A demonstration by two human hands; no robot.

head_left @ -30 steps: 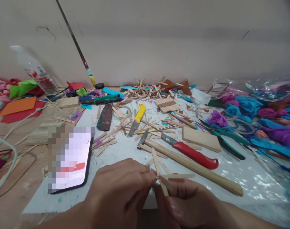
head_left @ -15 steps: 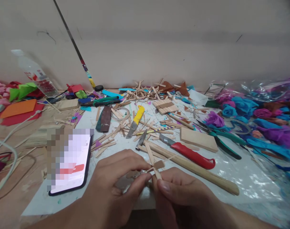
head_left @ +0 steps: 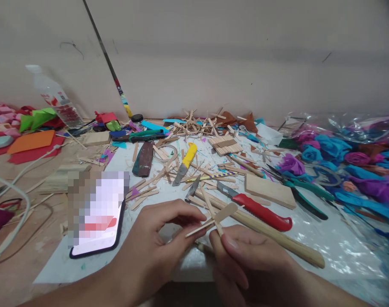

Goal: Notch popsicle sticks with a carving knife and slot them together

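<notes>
My left hand [head_left: 156, 247] and my right hand [head_left: 245, 260] meet low in the middle of the view, above a white sheet [head_left: 325, 251]. Between their fingertips are crossed wooden craft sticks [head_left: 213, 215], one flat stick lying nearly level and a thinner one standing across it. The right thumb and fingers pinch the crossing from below. The left thumb and forefinger close on the left end of the flat stick. A wooden-handled hammer [head_left: 265, 232] lies just beyond the hands.
A phone [head_left: 97, 213] lies to the left. A red-handled knife [head_left: 255, 207], a yellow cutter [head_left: 184, 160], green pliers [head_left: 303, 196], a small board [head_left: 269, 189] and several loose sticks [head_left: 197, 121] litter the sheet. Paper flowers [head_left: 335, 157] fill the right; a bottle [head_left: 55, 98] stands far left.
The flat stick has turned from pointing right to slanting up to the right across the thin one. Both hands shifted slightly right and the left fingers loosened along it.
</notes>
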